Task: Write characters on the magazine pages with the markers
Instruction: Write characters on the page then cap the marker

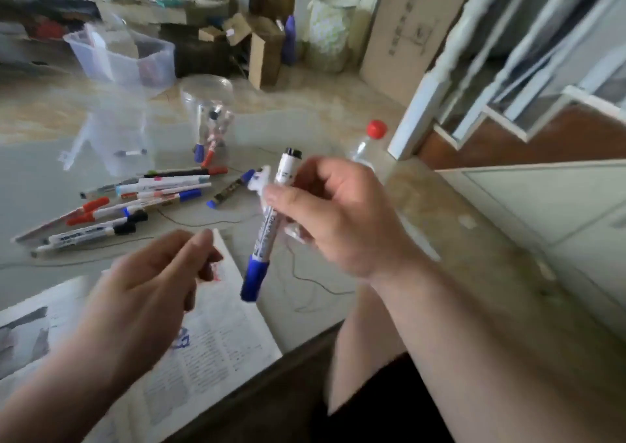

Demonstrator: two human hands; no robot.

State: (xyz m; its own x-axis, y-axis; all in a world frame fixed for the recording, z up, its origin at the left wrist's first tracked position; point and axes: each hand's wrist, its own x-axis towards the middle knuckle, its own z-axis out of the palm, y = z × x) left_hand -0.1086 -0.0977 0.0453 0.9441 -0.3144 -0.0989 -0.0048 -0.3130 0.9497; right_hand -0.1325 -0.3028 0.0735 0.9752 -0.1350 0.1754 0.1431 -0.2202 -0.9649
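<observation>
My right hand (pixel 335 212) grips a white marker with a blue cap (pixel 262 249), cap pointing down, held above the table's front. A second white marker with a black end (pixel 288 164) sticks up out of the same grip. My left hand (pixel 149 280) hovers over the open magazine (pixel 210 347), fingers loosely curled, holding nothing. Blue handwriting (pixel 181 341) and a red mark (pixel 216 271) show on the right page. Several capped markers (pixel 135 202) in red, blue and black lie in a pile at the left.
A clear cup (pixel 208 117) with markers inside stands behind the pile, next to a clear jug (pixel 108 137). A bottle with a red cap (pixel 371 141) is at the right. Plastic bin (pixel 125 56) and cardboard boxes (pixel 261 49) crowd the back. A thin wire (pixel 305 273) trails across the table.
</observation>
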